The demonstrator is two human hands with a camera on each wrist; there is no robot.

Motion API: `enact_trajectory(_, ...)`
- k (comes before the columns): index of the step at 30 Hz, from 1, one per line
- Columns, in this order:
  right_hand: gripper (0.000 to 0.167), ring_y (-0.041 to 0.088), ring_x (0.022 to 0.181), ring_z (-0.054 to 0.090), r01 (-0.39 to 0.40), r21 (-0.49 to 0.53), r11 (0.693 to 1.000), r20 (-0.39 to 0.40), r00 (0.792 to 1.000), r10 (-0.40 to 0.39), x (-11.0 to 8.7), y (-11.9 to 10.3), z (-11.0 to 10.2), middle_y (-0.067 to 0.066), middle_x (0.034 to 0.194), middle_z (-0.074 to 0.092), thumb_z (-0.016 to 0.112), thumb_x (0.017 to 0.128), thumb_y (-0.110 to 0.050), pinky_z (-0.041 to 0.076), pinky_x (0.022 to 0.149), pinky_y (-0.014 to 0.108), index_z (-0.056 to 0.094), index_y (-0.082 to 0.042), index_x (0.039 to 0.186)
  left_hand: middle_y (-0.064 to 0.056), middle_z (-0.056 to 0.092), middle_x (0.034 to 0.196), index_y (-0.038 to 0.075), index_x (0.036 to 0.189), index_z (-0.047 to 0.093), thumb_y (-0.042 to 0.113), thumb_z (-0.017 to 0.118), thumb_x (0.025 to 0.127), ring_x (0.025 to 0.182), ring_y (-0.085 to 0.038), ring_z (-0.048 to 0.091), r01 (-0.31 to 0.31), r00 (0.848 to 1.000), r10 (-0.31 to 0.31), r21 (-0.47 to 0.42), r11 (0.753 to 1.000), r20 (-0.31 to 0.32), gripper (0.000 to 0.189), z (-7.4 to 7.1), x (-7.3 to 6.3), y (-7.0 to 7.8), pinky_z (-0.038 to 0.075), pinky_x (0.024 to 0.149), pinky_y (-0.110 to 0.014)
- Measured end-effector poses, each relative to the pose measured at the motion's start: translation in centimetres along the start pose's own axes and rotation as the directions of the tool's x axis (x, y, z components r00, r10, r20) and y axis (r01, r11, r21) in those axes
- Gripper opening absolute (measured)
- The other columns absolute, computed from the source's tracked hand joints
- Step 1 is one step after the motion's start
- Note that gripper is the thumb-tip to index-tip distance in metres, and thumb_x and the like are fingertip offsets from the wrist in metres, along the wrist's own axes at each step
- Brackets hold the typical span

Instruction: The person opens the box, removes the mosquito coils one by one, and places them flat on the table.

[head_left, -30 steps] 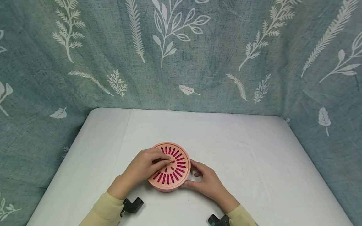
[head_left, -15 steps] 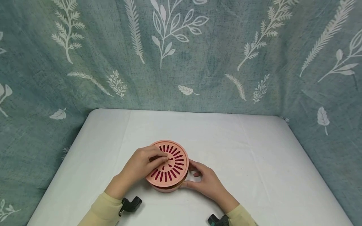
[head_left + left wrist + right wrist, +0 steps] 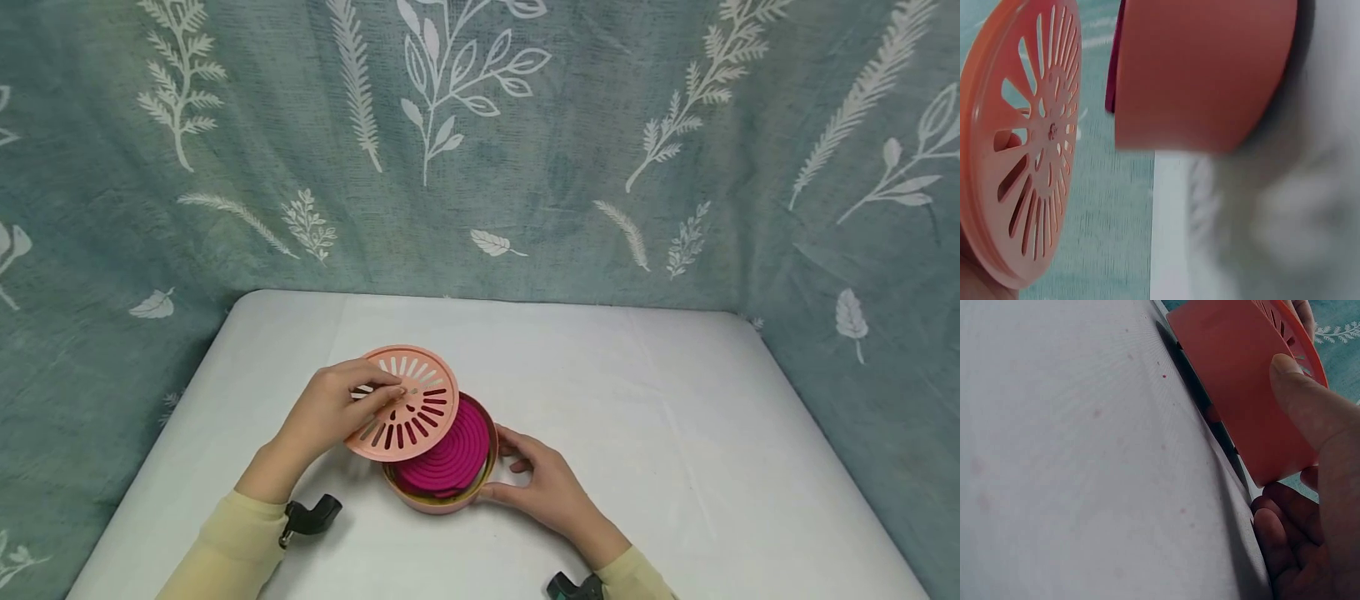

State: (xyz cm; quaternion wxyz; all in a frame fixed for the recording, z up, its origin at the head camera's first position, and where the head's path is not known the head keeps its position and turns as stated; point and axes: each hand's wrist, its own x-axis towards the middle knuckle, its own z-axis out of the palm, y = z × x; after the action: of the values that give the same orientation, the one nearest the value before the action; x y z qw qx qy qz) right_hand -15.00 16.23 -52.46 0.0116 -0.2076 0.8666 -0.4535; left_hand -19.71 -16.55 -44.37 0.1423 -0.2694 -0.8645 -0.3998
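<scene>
My left hand [image 3: 326, 412] pinches the middle of a pink slotted lid [image 3: 429, 410], holding it tilted above and left of its round case. The case, a pink mosquito coil holder [image 3: 431, 505], sits on the table with its top uncovered. Inside it lies a magenta mosquito coil [image 3: 453, 454], partly hidden under the lid. My right hand [image 3: 543, 483] holds the case's right side, thumb at the near side and fingers farther back. In the left wrist view the lid's slotted underside [image 3: 1047, 150] stands apart from the case wall [image 3: 1204, 75]. The right thumb [image 3: 1310, 403] presses the case wall in the right wrist view.
A white cloth-covered table [image 3: 600, 392] extends around the holder. Behind it and at both sides hangs a green leaf-patterned curtain [image 3: 555, 233]. Black wrist devices [image 3: 313, 517] sit by both yellow sleeves.
My left hand has lifted the lid off the holder and moved it left and away from me, exposing the magenta coil. My right hand has stayed on the case.
</scene>
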Motion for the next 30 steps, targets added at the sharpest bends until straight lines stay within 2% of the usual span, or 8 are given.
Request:
enact_trajectory(8, 0.086, 0.008, 0.103, 0.060, -0.018, 0.014, 1.000, -0.006, 1.000, 0.018, -0.1, 0.0, 0.1, -0.020, 0.115, 0.063, 0.085, 0.070, -0.052, 0.058, 0.082, 0.025, 0.050, -0.030, 0.144, 0.016, 0.068, 0.095, 0.023, 0.103, 0.078, 0.021, 0.076, 0.089, 0.086, -0.005, 0.066, 0.123, 0.991, -0.119, 0.052, 0.991, -0.063, 0.014, -2.3, -0.8, -2.4, 0.060, 0.073, -0.025)
enact_trajectory(14, 0.086, 0.009, 0.105, 0.060, 0.004, 0.030, 1.000, -0.004, 1.000, -0.004, 0.0, 0.1, 0.0, -0.020, 0.116, 0.063, 0.086, 0.070, -0.050, 0.058, 0.083, 0.025, 0.050, -0.029, 0.145, 0.009, 0.069, 0.098, 0.024, 0.104, 0.077, 0.029, 0.072, 0.092, 0.083, -0.011, 0.066, 0.247, 0.967, -0.240, 0.081, 0.966, -0.084, 0.014, -3.6, -1.7, -4.6, 0.058, 0.065, -0.026)
enact_trajectory(17, 0.086, 0.008, 0.106, 0.060, 0.005, 0.032, 0.999, -0.004, 1.000, -0.005, 0.0, 0.0, 0.0, -0.021, 0.116, 0.063, 0.086, 0.070, -0.050, 0.058, 0.083, 0.025, 0.050, -0.029, 0.145, 0.004, 0.070, 0.101, 0.022, 0.105, 0.077, 0.032, 0.071, 0.093, 0.082, -0.015, 0.065, 0.289, 0.956, -0.281, 0.098, 0.952, -0.084, 0.017, -4.0, -2.1, -5.7, 0.056, 0.061, -0.027)
enact_trajectory(22, 0.086, 0.008, 0.105, 0.060, 0.001, 0.024, 1.000, 0.001, 1.000, -0.001, 0.0, 0.0, -0.1, -0.020, 0.117, 0.063, 0.085, 0.070, -0.051, 0.058, 0.083, 0.025, 0.049, -0.028, 0.145, -0.002, 0.070, 0.106, 0.017, 0.109, 0.076, 0.033, 0.068, 0.094, 0.094, -0.021, 0.067, 0.336, 0.942, -0.330, 0.132, 0.933, -0.064, 0.022, -4.6, -2.3, -7.5, 0.058, 0.070, -0.036)
enact_trajectory(30, 0.086, 0.010, 0.105, 0.061, 0.008, 0.021, 1.000, 0.001, 1.000, -0.008, 0.0, -0.1, -0.1, -0.018, 0.117, 0.063, 0.086, 0.070, -0.050, 0.058, 0.082, 0.025, 0.049, -0.029, 0.145, -0.011, 0.069, 0.111, 0.014, 0.112, 0.074, 0.037, 0.066, 0.096, 0.101, -0.029, 0.065, 0.403, 0.915, -0.403, 0.161, 0.901, -0.036, 0.029, -5.6, -2.4, -10.5, 0.058, 0.081, -0.048)
